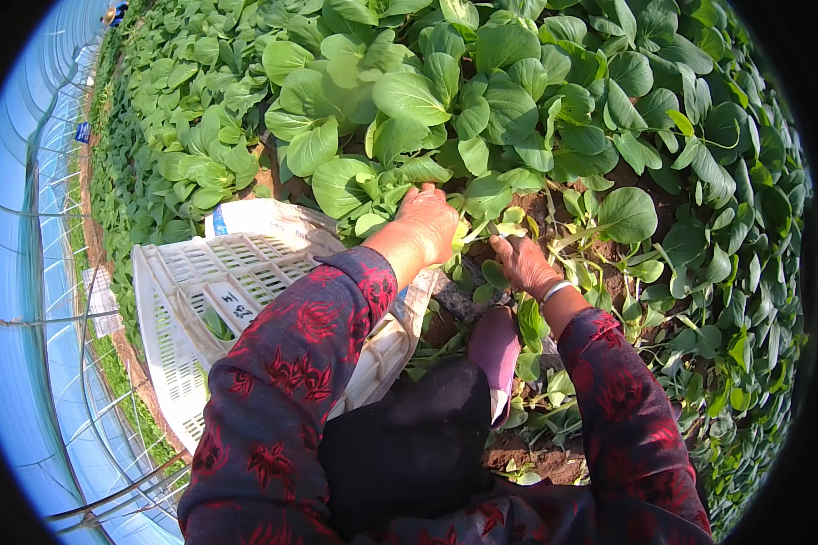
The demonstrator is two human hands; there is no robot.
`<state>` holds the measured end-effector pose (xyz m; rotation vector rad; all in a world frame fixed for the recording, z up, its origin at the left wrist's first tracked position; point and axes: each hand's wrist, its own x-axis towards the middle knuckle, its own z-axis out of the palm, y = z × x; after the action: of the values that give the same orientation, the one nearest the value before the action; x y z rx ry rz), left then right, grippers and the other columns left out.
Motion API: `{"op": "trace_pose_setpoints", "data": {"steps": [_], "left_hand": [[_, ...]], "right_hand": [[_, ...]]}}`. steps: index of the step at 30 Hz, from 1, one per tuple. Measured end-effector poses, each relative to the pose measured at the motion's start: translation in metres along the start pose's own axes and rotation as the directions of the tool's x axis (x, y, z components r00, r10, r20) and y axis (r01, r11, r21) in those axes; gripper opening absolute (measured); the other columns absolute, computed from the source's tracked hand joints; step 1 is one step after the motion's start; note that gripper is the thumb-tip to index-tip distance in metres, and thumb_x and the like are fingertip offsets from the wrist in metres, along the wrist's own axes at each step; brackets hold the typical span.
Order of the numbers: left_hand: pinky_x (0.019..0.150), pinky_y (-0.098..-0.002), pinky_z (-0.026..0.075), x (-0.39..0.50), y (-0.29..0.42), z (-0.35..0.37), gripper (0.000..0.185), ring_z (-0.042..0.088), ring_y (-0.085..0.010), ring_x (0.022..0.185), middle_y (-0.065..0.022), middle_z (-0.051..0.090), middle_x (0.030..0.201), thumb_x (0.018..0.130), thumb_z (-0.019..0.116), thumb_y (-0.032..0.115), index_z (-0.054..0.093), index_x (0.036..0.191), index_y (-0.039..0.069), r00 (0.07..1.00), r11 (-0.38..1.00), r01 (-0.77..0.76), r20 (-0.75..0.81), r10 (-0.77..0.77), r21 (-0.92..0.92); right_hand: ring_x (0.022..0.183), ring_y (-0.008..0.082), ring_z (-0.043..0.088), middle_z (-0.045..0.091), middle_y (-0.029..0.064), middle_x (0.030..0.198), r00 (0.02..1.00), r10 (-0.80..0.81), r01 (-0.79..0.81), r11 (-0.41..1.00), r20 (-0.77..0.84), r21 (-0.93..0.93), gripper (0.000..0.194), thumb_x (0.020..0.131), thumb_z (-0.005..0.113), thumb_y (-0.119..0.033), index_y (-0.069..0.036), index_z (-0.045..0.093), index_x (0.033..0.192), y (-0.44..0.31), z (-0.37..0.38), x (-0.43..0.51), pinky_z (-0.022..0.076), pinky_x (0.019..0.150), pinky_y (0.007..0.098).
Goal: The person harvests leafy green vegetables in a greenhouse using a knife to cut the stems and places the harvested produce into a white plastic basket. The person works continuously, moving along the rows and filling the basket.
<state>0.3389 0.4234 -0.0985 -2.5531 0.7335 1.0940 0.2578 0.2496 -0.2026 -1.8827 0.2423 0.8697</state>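
My left hand (428,221) is closed around a leafy green plant (344,187), whose broad leaves spread to the left of the knuckles and whose pale stem end shows on the right. Close by on the right, my right hand (523,264) is near the base of that plant, with bent fingers partly hidden; whether it holds a tool or a stem is unclear. A bracelet (557,291) circles the right wrist. Below my left forearm, a white slatted plastic crate (170,272) lies tilted, bearing writing.
Dense leafy greens (511,102) stand ahead and to the right. Cut leaves and stems litter the soil (538,460) near my purple shoe (495,347). A pale sack (279,218) lies beyond the crate. Plastic greenhouse sheeting (13,204) runs along the left; a distant person (114,13) is at top left.
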Motion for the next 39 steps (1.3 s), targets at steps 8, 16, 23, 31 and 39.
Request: {"op": "trace_pose_setpoints", "data": {"steps": [8, 16, 23, 31, 39], "left_hand": [[0.103, -0.0418, 0.039, 0.006, -0.004, -0.002, 0.042, 0.049, -0.0337, 0.12, -0.019, 0.056, 0.122, 0.069, 0.069, 0.023, 0.07, 0.106, 0.002, 1.0, 1.0, 0.021, -0.004, -0.021, -0.01], [0.102, -0.0404, 0.041, 0.008, -0.008, -0.005, 0.043, 0.052, -0.0333, 0.118, -0.0189, 0.057, 0.121, 0.07, 0.069, 0.024, 0.069, 0.107, 0.003, 0.999, 1.0, 0.015, 0.039, -0.014, -0.027], [0.101, -0.0392, 0.042, 0.017, -0.013, -0.001, 0.042, 0.054, -0.0331, 0.115, -0.0193, 0.059, 0.117, 0.069, 0.07, 0.027, 0.07, 0.103, 0.003, 0.998, 0.999, -0.002, 0.068, 0.004, -0.037], [0.08, -0.0369, 0.053, 0.0, -0.017, -0.037, 0.035, 0.068, -0.0288, 0.086, -0.0159, 0.07, 0.09, 0.062, 0.074, 0.024, 0.072, 0.088, 0.0, 0.998, 0.967, -0.007, 0.055, 0.022, -0.254], [0.082, -0.0337, 0.056, -0.127, -0.025, -0.127, 0.039, 0.068, -0.0182, 0.085, -0.0109, 0.069, 0.1, 0.078, 0.061, -0.001, 0.059, 0.116, -0.004, 0.843, -0.452, -0.114, -0.327, 0.428, -0.885]], "right_hand": [[0.083, 0.0397, 0.062, 0.061, 0.0234, 0.094, 0.955, -0.258, 0.292, 0.911, 0.148, -0.292, 0.043, 0.08, 0.063, -0.007, 0.0, 0.054, 0.122, 0.01, 0.001, 0.016, 0.0523, 0.072, 0.0422], [0.083, 0.0407, 0.061, 0.06, 0.0234, 0.092, 0.892, -0.44, 0.435, 0.782, 0.099, -0.445, 0.044, 0.077, 0.062, -0.002, -0.003, 0.055, 0.12, 0.028, 0.007, 0.018, 0.0512, 0.074, 0.0438], [0.085, 0.0439, 0.063, 0.064, 0.0304, 0.083, 0.978, -0.208, 0.187, 0.9, -0.011, -0.393, 0.058, 0.096, 0.042, -0.047, 0.005, 0.067, 0.086, 0.015, 0.012, 0.034, 0.0501, 0.079, 0.046], [0.085, 0.0435, 0.063, 0.065, 0.0271, 0.087, 0.987, -0.139, 0.108, 0.942, -0.078, -0.319, 0.051, 0.092, 0.05, -0.047, 0.002, 0.064, 0.097, 0.016, -0.04, -0.052, 0.05, 0.078, 0.046], [0.046, 0.0075, 0.046, 0.054, 0.0005, 0.062, 0.888, -0.171, 0.305, 0.913, -0.426, 0.27, 0.022, 0.081, 0.069, -0.02, -0.001, 0.062, 0.09, -0.081, -0.185, -0.231, 0.0392, 0.043, 0.0247]]}}
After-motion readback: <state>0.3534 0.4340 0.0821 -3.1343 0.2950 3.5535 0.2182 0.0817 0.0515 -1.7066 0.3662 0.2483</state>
